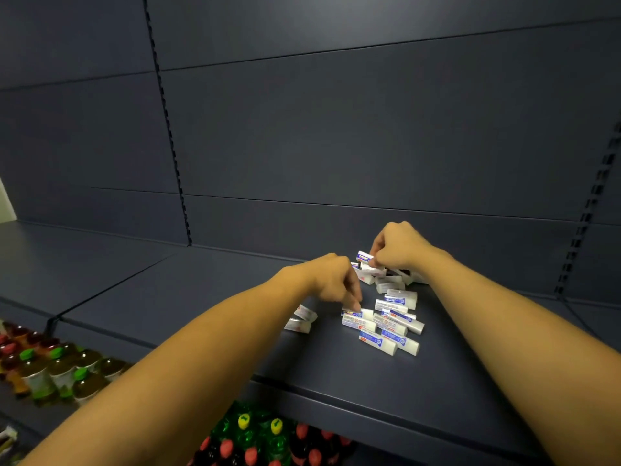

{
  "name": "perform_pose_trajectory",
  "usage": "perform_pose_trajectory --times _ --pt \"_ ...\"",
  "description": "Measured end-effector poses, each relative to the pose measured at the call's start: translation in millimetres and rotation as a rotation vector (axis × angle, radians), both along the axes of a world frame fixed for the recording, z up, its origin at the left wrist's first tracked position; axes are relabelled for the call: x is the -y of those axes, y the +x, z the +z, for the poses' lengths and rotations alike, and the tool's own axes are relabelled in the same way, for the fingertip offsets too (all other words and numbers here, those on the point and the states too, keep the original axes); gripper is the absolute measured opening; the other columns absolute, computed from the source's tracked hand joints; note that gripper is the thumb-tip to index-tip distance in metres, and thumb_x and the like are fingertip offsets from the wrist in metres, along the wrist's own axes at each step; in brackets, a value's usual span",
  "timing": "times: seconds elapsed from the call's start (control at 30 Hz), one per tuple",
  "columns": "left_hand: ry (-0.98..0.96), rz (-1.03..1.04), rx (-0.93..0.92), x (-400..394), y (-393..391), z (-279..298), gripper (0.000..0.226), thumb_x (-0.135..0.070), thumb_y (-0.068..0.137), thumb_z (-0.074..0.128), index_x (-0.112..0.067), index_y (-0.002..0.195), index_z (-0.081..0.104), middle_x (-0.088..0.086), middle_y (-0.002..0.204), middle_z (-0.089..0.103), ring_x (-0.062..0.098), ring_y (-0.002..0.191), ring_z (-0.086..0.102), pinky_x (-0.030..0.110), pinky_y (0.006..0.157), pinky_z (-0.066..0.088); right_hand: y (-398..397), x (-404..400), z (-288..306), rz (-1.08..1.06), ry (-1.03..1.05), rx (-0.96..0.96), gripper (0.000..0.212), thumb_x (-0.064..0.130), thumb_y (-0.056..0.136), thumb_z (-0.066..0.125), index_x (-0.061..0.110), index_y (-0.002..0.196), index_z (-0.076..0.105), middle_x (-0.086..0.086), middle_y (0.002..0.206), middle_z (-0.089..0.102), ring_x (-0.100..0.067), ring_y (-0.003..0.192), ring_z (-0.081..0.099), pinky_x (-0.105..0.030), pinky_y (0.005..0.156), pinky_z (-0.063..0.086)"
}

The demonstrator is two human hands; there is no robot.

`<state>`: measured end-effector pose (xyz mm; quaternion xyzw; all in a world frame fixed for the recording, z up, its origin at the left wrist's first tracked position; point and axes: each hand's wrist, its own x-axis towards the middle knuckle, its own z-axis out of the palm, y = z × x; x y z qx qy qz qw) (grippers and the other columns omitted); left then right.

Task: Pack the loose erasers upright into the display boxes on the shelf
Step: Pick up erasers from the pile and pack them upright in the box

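The right hand is curled at the back of the pile, thumb and forefinger pinching a small white block eraser in a blue-and-white paper sleeve, held just above what looks like a low, dark-lined display box that is mostly hidden under the wrist. The left hand reaches in from the near side with its fingers bent downward, the tips touching or pinching another sleeved eraser at the near-left edge of the heap; whether it has truly closed on that piece cannot be told from here. Between and in front of the hands lie the remaining loose erasers, most flat on their sides and overlapping, with two stray erasers a little apart to the left, all on the dark blue metal shelf. The step in hand appears to be seating the right hand's eraser in the box, and to do it well the piece should be turned on end before it goes down, sleeve facing forward, and pressed snugly against any neighbour so the row stands without leaning. The left hand would serve best by lifting one piece cleanly off the top of the heap instead of dragging from beneath, which could scatter the others toward the shelf's front lip. Below, green-capped bottles and red-capped bottles would catch anything that falls.
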<state>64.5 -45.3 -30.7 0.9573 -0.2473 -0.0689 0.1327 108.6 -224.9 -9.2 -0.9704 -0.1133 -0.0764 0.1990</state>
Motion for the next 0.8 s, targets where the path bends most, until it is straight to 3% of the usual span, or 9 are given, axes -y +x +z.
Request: perform_pose_trajectory --times 0.27,0.4,0.53,0.8 --pt "0.155 -0.12 -0.018 13 -2 -6 0.018 -0.02 0.087 0.077 -0.014 0.104 0.078 -0.001 0.101 0.076 0.013 0.088 0.067 0.029 0.086 0.055 -13 15 4 -0.049 0.06 -0.026 0.007 0.015 0.07 0.08 0.019 0.065 0.077 0.004 0.075 0.073 -0.016 0.078 0.07 -0.043 0.076 0.062" --pt "0.172 -0.09 0.075 12 1 -6 0.014 -0.022 0.085 0.078 -0.017 0.098 0.077 -0.003 0.093 0.073 0.015 0.088 0.066 0.034 0.084 0.057 -23 23 3 -0.062 0.093 -0.041 0.006 0.013 0.072 0.08 0.018 0.069 0.077 0.002 0.081 0.073 -0.015 0.08 0.068 -0.036 0.073 0.061" --pt "0.057 -0.004 0.183 5 7 5 0.017 -0.024 0.08 0.082 -0.019 0.095 0.075 -0.004 0.087 0.07 0.016 0.085 0.066 0.032 0.079 0.055 -37 32 4 -0.085 0.146 -0.051 0.005 0.012 0.076 0.08 0.017 0.076 0.078 0.002 0.088 0.072 -0.012 0.085 0.065 -0.025 0.065 0.051" --pt "-0.219 0.042 0.161 27 16 27 0.016 -0.021 0.073 0.087 -0.017 0.086 0.078 -0.001 0.082 0.075 0.012 0.08 0.069 0.022 0.071 0.051 -77 69 10 -0.257 0.191 -0.033 0.006 0.014 0.074 0.079 0.019 0.076 0.079 0.004 0.082 0.072 -0.009 0.081 0.063 -0.022 0.062 0.046"
